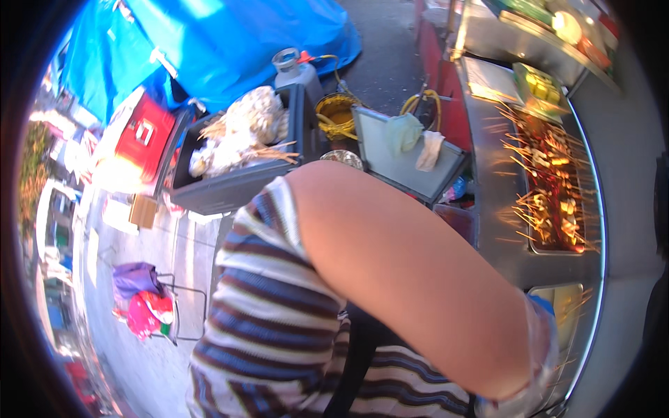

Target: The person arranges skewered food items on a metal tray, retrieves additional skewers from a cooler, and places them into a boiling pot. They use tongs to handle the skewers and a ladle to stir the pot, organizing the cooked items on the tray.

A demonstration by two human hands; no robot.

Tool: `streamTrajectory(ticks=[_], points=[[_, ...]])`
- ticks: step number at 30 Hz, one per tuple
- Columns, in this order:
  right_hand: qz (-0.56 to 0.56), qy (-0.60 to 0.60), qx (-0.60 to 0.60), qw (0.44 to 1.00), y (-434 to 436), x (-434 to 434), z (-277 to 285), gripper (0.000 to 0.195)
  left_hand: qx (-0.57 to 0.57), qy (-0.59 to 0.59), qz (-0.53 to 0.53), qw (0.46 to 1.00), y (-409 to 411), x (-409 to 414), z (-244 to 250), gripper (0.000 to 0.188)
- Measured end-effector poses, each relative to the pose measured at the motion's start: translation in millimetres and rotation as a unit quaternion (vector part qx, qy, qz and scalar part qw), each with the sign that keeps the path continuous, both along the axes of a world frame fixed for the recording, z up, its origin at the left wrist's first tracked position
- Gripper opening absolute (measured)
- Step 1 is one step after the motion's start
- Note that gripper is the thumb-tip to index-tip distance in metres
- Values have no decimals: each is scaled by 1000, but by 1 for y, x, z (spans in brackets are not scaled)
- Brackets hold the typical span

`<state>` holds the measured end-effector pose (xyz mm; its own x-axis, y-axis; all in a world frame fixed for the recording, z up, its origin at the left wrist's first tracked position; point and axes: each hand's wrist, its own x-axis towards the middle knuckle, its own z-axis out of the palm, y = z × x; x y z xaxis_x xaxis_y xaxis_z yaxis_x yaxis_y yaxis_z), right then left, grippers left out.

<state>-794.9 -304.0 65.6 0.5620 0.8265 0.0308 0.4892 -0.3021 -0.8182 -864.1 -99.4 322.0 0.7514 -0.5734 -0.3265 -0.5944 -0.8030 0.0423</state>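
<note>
Both my hands are out of view. A bare upper arm [402, 266] runs from a striped short sleeve [272, 292] to the lower right, where clear plastic [538, 355] wraps it around the elbow. Beyond the elbow, part of a steel pan [562, 313] with light-coloured contents and a few thin sticks shows on the steel counter [496, 209]. Farther up the counter, a long sunken pan [554, 198] holds many skewered foods in dark red liquid, their sticks poking out over both sides. A plastic bag with yellow pieces [543, 89] lies at its far end.
A dark bin [235, 183] holds bagged skewers [251, 125]. Near it stand a gas cylinder [298, 73], a yellow bucket [337, 115] and a grey board [407, 157] with a cloth on it. A red cooler [141, 130], blue tarp [235, 47] and folding stool [183, 308] stand farther off.
</note>
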Motion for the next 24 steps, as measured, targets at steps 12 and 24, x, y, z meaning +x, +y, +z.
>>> streamTrajectory(ticks=[12,24], points=[[387,-84,-68,916,192,-181,9,26,92,-183,211,956,51,-304,-31,20],[353,-156,164,908,404,-344,36,28,288,-248,405,832,172,-515,-52,25]])
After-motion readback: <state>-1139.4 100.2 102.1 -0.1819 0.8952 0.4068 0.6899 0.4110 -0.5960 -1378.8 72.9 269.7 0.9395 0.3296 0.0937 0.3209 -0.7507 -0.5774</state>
